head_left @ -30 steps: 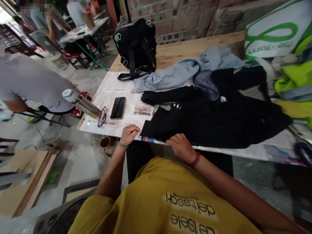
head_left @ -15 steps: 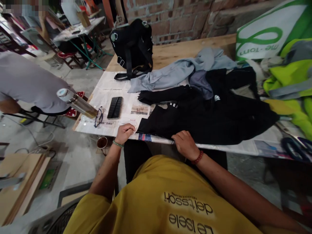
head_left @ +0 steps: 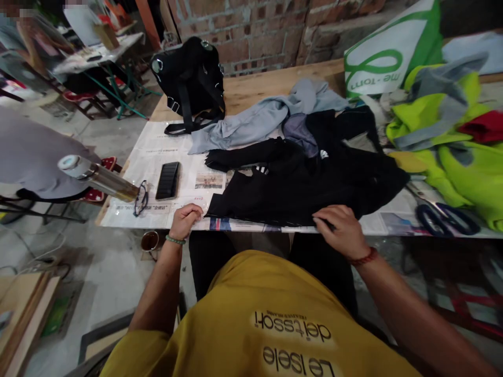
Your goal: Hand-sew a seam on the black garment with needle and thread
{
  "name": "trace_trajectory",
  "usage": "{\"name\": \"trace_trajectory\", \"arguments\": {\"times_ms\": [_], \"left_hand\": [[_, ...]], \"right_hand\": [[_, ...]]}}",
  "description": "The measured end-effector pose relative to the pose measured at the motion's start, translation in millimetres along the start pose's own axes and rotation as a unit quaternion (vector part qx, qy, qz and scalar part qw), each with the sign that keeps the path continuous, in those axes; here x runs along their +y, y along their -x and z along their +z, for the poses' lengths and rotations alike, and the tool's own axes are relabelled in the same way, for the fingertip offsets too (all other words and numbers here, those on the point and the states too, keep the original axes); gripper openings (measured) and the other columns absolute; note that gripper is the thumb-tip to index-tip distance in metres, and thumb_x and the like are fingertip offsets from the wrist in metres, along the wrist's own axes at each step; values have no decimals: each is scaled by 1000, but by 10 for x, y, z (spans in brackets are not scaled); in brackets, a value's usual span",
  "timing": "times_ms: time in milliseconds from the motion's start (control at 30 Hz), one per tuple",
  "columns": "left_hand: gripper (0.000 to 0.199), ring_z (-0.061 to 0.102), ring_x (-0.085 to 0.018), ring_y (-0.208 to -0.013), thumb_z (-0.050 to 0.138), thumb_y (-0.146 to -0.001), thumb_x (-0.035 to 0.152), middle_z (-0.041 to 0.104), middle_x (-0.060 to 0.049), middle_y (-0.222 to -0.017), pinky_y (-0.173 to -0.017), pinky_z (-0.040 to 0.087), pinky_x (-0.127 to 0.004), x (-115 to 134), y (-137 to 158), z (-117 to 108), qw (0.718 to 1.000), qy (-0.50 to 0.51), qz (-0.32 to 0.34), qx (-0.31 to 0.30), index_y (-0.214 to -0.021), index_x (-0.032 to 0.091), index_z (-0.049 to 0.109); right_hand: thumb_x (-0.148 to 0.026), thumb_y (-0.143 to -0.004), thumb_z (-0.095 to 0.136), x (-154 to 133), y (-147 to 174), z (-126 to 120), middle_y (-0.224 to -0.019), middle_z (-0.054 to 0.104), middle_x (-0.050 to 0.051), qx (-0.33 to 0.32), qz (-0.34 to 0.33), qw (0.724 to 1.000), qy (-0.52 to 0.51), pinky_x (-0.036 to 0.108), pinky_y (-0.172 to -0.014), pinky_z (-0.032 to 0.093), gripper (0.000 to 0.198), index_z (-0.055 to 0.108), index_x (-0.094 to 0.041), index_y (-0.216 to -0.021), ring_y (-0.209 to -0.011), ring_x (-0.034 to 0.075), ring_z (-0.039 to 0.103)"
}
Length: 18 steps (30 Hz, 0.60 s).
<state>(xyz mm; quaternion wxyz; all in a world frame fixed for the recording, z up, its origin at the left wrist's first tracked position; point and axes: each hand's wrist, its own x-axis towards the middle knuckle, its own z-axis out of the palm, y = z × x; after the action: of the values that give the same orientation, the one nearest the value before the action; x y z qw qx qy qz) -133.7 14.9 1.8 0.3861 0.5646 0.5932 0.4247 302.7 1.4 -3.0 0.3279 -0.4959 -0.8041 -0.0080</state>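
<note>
A black garment [head_left: 298,183] with a small white logo and white stripes is spread along the near edge of the table. My left hand [head_left: 185,221] is closed in a pinch at the garment's left front corner. Farther right, my right hand [head_left: 341,228] has its fingers curled on the near edge of the same cloth. A grey cloth [head_left: 251,120] lies just behind the black one. To the right rest large dark-handled scissors [head_left: 446,217], partly beside yellow-green cloth.
Newspaper [head_left: 157,141] covers the table. On the left are a phone [head_left: 167,180], glasses [head_left: 141,198] and a leaning flask [head_left: 98,178]. A black bag [head_left: 192,78] stands behind; at right are a white-green bag [head_left: 393,52] and hi-vis clothing [head_left: 463,178]. A co-worker [head_left: 39,152] sits at left.
My right hand has slid right along the garment's near edge, while my left hand stays at its left corner. The view has turned to the right, showing more of the scissors and hi-vis clothing.
</note>
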Motion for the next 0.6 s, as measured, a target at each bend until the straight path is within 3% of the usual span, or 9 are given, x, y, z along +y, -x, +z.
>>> {"name": "trace_trajectory", "arguments": {"times_ms": [133, 367, 600], "left_hand": [[11, 46, -8, -47, 54, -67, 21, 56, 2, -51, -45, 35, -18, 2, -3, 24, 999, 33, -12, 18, -65, 15, 63], [10, 46, -7, -47, 56, -66, 21, 56, 2, -52, -46, 35, -18, 38, 7, 45, 999, 32, -13, 24, -64, 15, 64], [9, 46, -7, -48, 56, -67, 19, 56, 2, -52, -46, 35, -18, 19, 5, 40, 999, 37, 1, 23, -64, 15, 64]], "right_hand": [[-26, -83, 57, -208, -8, 106, -81, 68, 4, -63, -43, 997, 25, 34, -73, 38, 13, 68, -20, -83, -80, 19, 56], [-18, -85, 50, -324, -75, 137, -74, 66, 5, -112, -72, 988, 73, 33, -70, 37, 19, 67, -18, -78, -72, 19, 55], [-15, -84, 46, -244, 5, 111, -88, 68, 5, -49, -2, 999, -23, 31, -77, 45, 22, 64, -19, -95, -82, 17, 62]]}}
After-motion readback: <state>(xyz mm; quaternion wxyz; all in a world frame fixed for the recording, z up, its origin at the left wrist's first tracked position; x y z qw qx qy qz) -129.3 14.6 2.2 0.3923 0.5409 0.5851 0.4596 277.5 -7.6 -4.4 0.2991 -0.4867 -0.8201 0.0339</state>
